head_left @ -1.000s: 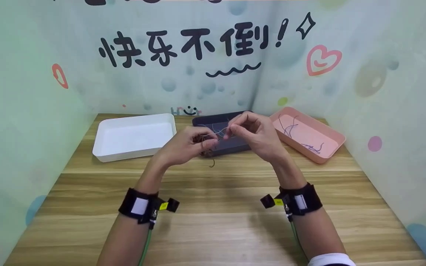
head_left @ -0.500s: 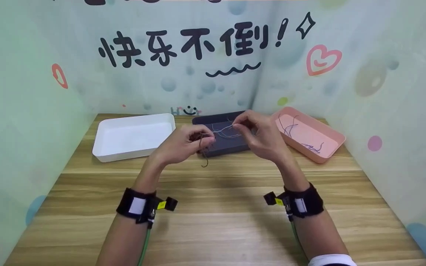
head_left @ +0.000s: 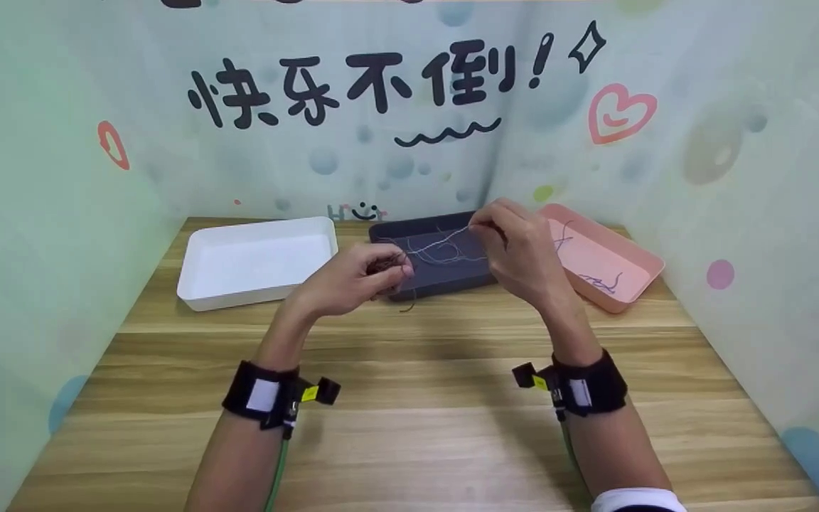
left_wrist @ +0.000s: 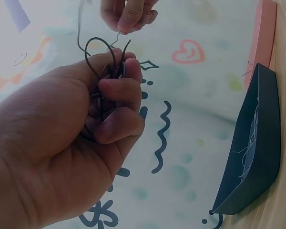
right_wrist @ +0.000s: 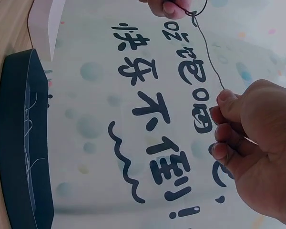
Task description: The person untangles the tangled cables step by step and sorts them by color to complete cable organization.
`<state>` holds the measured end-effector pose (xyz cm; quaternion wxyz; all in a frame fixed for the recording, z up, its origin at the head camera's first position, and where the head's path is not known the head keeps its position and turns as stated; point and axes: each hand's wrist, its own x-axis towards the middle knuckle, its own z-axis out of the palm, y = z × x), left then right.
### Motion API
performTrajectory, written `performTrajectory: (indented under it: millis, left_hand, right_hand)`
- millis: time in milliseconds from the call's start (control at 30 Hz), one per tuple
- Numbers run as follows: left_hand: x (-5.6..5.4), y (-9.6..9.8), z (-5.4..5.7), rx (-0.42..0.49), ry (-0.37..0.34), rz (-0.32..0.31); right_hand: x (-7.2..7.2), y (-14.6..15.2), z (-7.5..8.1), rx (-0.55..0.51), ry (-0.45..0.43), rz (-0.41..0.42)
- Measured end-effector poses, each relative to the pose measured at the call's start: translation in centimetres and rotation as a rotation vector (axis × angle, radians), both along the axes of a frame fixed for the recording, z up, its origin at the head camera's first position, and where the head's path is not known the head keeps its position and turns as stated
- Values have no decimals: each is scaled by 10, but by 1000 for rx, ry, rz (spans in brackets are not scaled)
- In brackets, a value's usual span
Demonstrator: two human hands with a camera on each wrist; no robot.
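Grey strand [right_wrist: 208,51] in right hand [head_left: 523,252], dark tangle [left_wrist: 101,101] in left hand [head_left: 345,281].

"How many trays do you have?"
"Three: your dark tray [head_left: 445,286], a white tray [head_left: 260,259] left of it, a pink tray [head_left: 616,250] right of it."
"Your hands?"
"Two, left hand [head_left: 352,281] and right hand [head_left: 523,252], higher than the dark tray, one strand [right_wrist: 208,53] stretched between them."
"Your other wires [head_left: 603,284]?"
"Too tangled to count."
"Your wrists?"
"Two bands [head_left: 262,395], two cameras [head_left: 328,390], nearer you than the dark tray."
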<state>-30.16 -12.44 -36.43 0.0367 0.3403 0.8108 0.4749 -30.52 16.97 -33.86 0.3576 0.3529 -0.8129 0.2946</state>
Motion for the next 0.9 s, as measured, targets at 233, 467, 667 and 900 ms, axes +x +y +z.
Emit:
performTrajectory:
  millis: [233,467,667,900]
  left_hand:
    - [1,-5,1,4,19,29]
    - [0,-7,2,-5,15,28]
    - [0,-9,1,0,-7,21]
    - [0,-10,3,5,-27,5]
  right_hand:
    - [-1,7,3,-13,44,-63]
    - [-5,12,1,6,63,-92]
    - [-8,14,-1,-26,102,-145]
    - [-12,14,-2,-91,146,-175]
